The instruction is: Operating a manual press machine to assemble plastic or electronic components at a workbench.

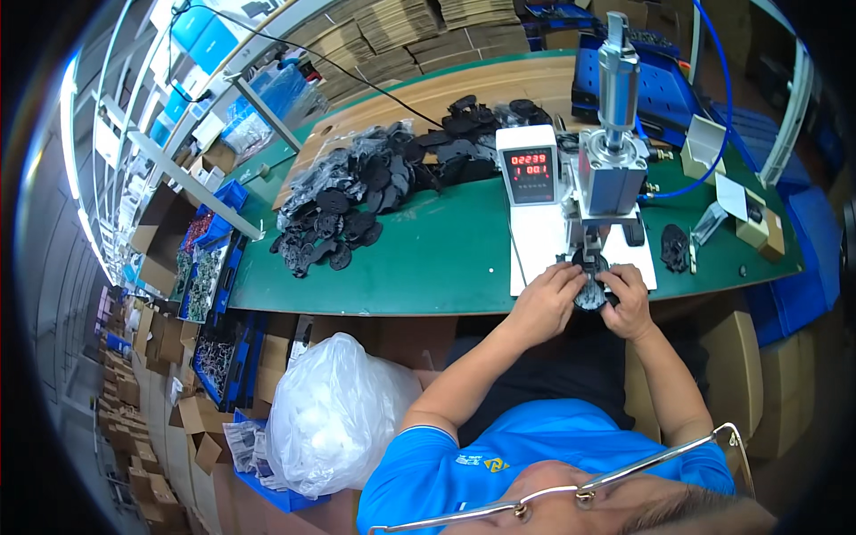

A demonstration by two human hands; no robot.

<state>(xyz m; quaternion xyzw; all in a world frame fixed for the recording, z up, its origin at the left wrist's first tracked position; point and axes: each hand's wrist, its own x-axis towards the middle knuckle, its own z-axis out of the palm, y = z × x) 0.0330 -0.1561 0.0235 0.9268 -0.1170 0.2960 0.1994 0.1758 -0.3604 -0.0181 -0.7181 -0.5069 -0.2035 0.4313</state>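
Observation:
Both hands are at the front of a small pneumatic press (612,174), over its white base plate (539,239). From the left, the bent fingers of my left hand (544,305) grip the edge of a dark, rounded plastic part (588,296). My right hand (628,303) pinches its opposite side, thumb below and fingers above. The part's far end lies beneath the press head, where the tooling partly hides it. Beside the press stands a white digital counter box (529,167) with red digits. Another black plastic part (675,248) rests on the green mat, right of the base plate.
A large heap of black plastic parts (374,178) covers the mat's left side. Small open boxes (704,147) stand at the right, near a blue air hose (730,107). Blue bins of small parts (203,276) and a stuffed plastic bag (334,415) sit to the left.

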